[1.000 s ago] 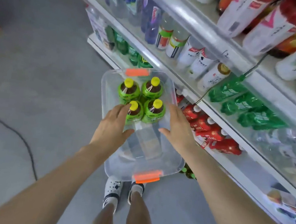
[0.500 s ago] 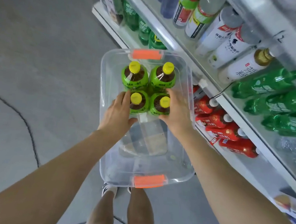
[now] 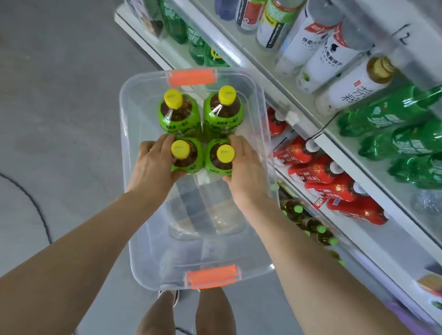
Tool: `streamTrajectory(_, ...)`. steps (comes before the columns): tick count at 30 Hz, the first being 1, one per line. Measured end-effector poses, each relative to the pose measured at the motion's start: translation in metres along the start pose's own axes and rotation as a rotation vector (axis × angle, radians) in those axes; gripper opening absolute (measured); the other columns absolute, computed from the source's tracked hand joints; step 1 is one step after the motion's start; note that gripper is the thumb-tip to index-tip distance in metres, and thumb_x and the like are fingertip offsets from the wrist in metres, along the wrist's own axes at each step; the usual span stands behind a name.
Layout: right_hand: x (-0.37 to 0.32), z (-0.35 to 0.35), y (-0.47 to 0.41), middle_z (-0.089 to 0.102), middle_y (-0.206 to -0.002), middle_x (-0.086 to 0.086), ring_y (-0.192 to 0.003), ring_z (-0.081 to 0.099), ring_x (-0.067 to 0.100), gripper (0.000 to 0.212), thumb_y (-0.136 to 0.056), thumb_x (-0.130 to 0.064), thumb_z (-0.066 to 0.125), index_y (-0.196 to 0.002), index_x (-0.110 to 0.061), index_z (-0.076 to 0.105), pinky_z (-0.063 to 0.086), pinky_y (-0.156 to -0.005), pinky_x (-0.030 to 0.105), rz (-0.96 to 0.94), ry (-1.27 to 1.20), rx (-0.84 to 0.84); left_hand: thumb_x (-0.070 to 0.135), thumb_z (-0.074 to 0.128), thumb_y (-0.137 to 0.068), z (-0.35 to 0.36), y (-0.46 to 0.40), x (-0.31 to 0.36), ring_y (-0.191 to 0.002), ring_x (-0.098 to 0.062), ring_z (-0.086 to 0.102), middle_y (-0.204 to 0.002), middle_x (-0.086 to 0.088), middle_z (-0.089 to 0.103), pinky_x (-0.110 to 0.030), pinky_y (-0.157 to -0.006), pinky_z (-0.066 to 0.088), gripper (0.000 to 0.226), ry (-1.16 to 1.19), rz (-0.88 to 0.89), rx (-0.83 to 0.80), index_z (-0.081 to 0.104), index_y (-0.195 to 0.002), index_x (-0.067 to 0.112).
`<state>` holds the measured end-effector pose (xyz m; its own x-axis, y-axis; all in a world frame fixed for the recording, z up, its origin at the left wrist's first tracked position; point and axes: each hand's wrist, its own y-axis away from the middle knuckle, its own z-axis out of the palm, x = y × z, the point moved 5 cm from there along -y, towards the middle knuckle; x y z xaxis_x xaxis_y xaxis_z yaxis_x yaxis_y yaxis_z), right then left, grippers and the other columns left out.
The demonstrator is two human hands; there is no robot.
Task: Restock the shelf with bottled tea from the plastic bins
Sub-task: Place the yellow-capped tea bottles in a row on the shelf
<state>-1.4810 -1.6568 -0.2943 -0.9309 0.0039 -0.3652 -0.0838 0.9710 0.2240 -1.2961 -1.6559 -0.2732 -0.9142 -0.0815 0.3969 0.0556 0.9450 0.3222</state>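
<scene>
Beside both hands [image 3: 201, 165], two rear tea bottles [image 3: 201, 113] touch the front pair

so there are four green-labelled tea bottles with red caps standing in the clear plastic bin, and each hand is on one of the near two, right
Not quite: the head view shows yellow caps, not red. Four green-labelled tea bottles stand in the clear plastic bin, and the left hand and right hand each wrap one of the near two.

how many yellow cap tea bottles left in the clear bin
4, clustered at the bin's far end: far-left, far-right, near-left at the left hand, near-right at the right hand.
</scene>
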Motion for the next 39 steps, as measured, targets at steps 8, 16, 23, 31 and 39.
streamTrajectory(8,-0.011,-0.011,0.027,0.059,-0.124,0.013,-0.110,0.060,0.033,0.081,-0.061,-0.014,0.092,-0.131,-0.005,0.052,0.051,-0.094,0.040,0.035,-0.095,0.109,0.024,0.079,-0.078,-0.005,-0.009,0.001,-0.118,-0.039,0.042,-0.137,-0.014,0.051,-0.039,-0.101,0.031,0.076,-0.048,0.025,-0.035,0.041,-0.141,0.004)
streamTrajectory(16,-0.004,-0.011,0.073,0.064,-0.108,0.007,-0.095,0.065,0.027,0.076,-0.052,-0.027,0.096,-0.116,-0.008,0.059,0.052,-0.075,0.031,0.002,0.046,0.187,0.025,0.085,-0.071,-0.003,-0.007,-0.004,-0.113,-0.041,0.044,-0.131,-0.017,0.053,-0.042,-0.098,0.035,0.080,-0.048,0.040,-0.005,0.045,-0.137,0.003)
streamTrajectory(23,0.020,0.012,0.114,0.064,-0.103,0.011,-0.097,0.061,0.030,0.076,-0.052,-0.034,0.094,-0.113,-0.003,0.062,0.036,-0.091,0.029,-0.024,0.166,0.158,0.027,0.087,-0.066,0.016,0.019,0.007,-0.106,-0.041,0.048,-0.122,-0.018,0.056,-0.044,-0.091,0.041,0.077,-0.146,0.122,0.033,0.050,-0.128,0.000)
streamTrajectory(31,0.028,0.013,0.133,0.060,-0.111,0.012,-0.110,0.056,0.031,0.074,-0.064,-0.039,0.087,-0.121,-0.002,0.057,0.043,-0.100,0.035,-0.004,0.071,0.083,0.034,0.082,-0.073,0.016,0.037,0.010,-0.095,-0.038,0.053,-0.105,-0.020,0.058,-0.044,-0.088,0.035,0.060,-0.280,0.115,0.054,0.054,-0.111,-0.003)
streamTrajectory(39,0.034,0.008,0.151,0.065,-0.104,0.009,-0.099,0.063,0.030,0.077,-0.056,-0.043,0.091,-0.115,-0.006,0.060,0.053,-0.084,0.034,0.066,0.064,0.088,0.041,0.082,-0.071,0.036,0.062,0.014,-0.098,-0.037,0.051,-0.108,-0.016,0.057,-0.039,-0.088,0.035,0.065,-0.258,0.073,-0.034,0.052,-0.112,0.001)
